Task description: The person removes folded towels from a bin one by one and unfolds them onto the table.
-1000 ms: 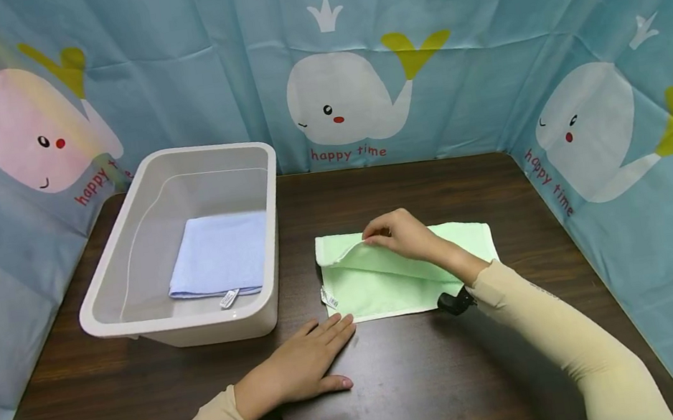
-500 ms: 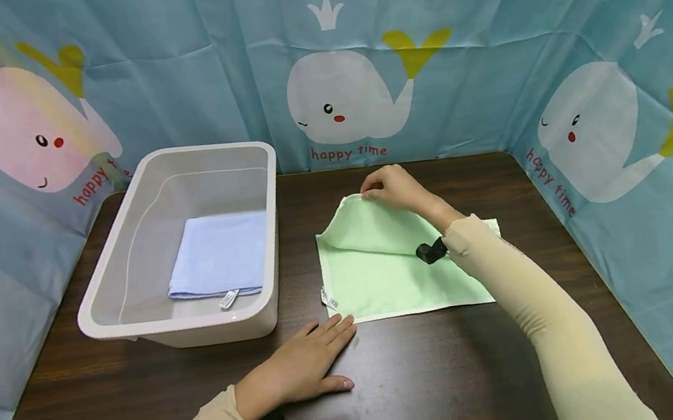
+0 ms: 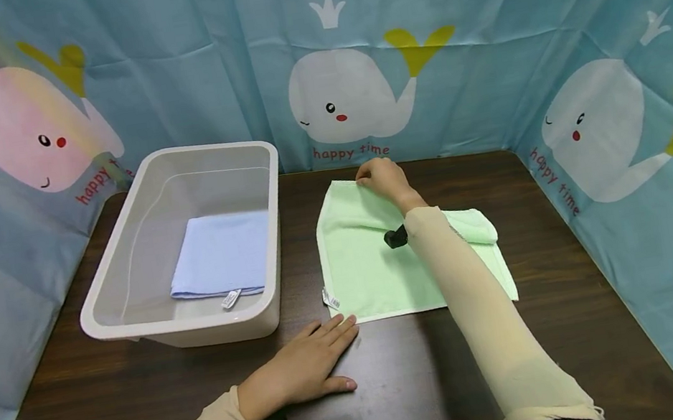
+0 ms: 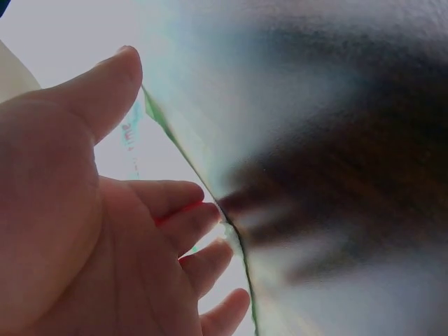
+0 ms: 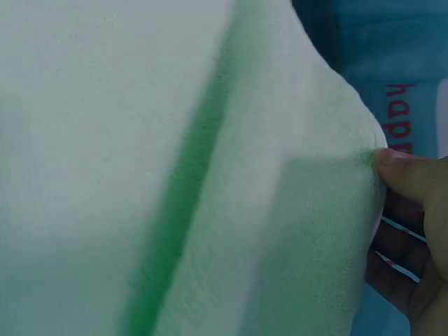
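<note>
A light green towel point(image 3: 371, 270) lies on the dark wooden table, its far left part spread back and its far right part still folded over. My right hand point(image 3: 386, 179) pinches the towel's far edge between thumb and fingers; the right wrist view shows the thumb point(image 5: 406, 171) on the cloth's border. My left hand point(image 3: 304, 364) rests flat with fingers spread, its fingertips at the towel's near left corner, by a small white tag point(image 3: 330, 301). From the left wrist view, the straight fingers point(image 4: 199, 269) reach the table's surface along the towel's edge. The right forearm hides part of the towel.
A grey-white plastic basin point(image 3: 190, 320) stands left of the towel. Inside it lies a folded blue towel point(image 3: 222, 252) with a white tag. Blue curtains point(image 3: 475, 0) printed with whales enclose the table point(image 3: 398, 404) at the back and sides.
My right hand has moved away toward the back of the table, drawing the towel's upper layer with it, so the left part is unfolded. The left hand has stayed in place.
</note>
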Tool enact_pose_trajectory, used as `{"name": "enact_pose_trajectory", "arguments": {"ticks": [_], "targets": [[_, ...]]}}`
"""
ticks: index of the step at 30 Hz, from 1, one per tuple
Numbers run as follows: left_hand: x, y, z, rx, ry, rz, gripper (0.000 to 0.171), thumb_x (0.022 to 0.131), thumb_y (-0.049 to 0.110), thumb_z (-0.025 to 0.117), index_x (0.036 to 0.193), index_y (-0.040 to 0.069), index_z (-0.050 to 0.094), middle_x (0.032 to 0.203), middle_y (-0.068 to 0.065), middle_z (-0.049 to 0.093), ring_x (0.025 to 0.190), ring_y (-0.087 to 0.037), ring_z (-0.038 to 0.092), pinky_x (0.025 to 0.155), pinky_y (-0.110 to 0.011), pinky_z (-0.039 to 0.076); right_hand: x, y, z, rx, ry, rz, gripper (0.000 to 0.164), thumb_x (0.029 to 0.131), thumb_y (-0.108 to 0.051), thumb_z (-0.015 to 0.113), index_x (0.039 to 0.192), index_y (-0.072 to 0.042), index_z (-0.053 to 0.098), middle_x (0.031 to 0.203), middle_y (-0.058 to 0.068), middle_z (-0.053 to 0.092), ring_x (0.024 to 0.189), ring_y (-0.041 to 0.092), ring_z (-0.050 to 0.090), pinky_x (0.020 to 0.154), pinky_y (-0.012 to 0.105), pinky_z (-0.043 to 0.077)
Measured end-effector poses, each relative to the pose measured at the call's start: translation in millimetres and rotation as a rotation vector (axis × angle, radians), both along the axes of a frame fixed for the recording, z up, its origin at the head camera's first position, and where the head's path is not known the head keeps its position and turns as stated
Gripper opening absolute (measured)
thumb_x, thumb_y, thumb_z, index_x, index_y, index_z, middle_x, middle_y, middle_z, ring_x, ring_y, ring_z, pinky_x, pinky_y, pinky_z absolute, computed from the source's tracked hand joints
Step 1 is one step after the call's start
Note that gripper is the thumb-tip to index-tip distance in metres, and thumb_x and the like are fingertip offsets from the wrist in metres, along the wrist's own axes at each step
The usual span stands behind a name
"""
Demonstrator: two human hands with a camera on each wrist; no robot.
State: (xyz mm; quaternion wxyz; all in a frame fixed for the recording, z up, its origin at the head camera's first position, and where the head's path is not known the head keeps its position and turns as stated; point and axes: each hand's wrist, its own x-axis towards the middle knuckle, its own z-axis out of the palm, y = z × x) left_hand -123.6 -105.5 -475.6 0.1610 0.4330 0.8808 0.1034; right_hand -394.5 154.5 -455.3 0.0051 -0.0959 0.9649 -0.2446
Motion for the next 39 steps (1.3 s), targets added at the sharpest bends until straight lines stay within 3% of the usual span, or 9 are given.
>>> {"name": "enact_pose_trajectory", "arguments": {"ticks": [12, 19, 25, 31, 39], "targets": [[-1.2, 0, -1.0, -0.011, -0.015, 0.007, 0.081, 0.094, 0.055, 0.057, 0.156, 0.010, 0.031, 0.165, -0.006, 0.028, 0.153, -0.025, 0.027, 0.121, -0.051, 0.031, -0.5, -4, -23.2, 0.040, -0.032, -0.125, 0.017, 0.094, -0.021, 0.068, 0.108, -0.013, 0.074, 0.109, 0.008, 0.073, 0.097, 0.027, 0.066, 0.089, 0.044, 0.054], [-2.0, 0, 1.6, -0.010, -0.030, 0.012, 0.080, 0.094, 0.054, 0.057, 0.155, 0.010, 0.032, 0.165, -0.006, 0.028, 0.153, -0.025, 0.027, 0.121, -0.051, 0.029, 0.1, 14, -15.1, 0.018, -0.036, -0.078, 0.026, 0.093, -0.020, 0.069, 0.118, -0.010, 0.070, 0.111, 0.011, 0.071, 0.100, 0.028, 0.065, 0.090, 0.044, 0.053], [-2.2, 0, 0.7, -0.003, -0.038, 0.015, 0.081, 0.094, 0.054, 0.058, 0.155, 0.010, 0.031, 0.165, -0.007, 0.028, 0.153, -0.025, 0.027, 0.121, -0.051, 0.029, 6.6, 50, 2.9, -0.056, -0.145, 0.003, 0.031, 0.096, -0.020, 0.066, 0.124, -0.006, 0.067, 0.117, 0.012, 0.068, 0.105, 0.029, 0.063, 0.091, 0.045, 0.053], [-2.8, 0, -1.2, -0.011, -0.039, 0.017, 0.080, 0.094, 0.055, 0.057, 0.156, 0.011, 0.031, 0.165, -0.006, 0.027, 0.154, -0.025, 0.025, 0.121, -0.051, 0.028, 24.9, 99, 21.7, -0.093, -0.253, 0.039, 0.034, 0.095, -0.024, 0.066, 0.126, -0.009, 0.066, 0.126, 0.012, 0.066, 0.116, 0.031, 0.061, 0.097, 0.049, 0.052], [-1.5, 0, -2.1, -0.009, -0.038, 0.017, 0.081, 0.094, 0.055, 0.057, 0.156, 0.011, 0.030, 0.165, -0.006, 0.026, 0.154, -0.025, 0.025, 0.121, -0.052, 0.028, 61.4, 179, 24.3, -0.102, -0.293, -0.055, 0.042, 0.096, -0.028, 0.066, 0.131, -0.006, 0.063, 0.135, 0.018, 0.061, 0.124, 0.038, 0.055, 0.103, 0.055, 0.046]]}}
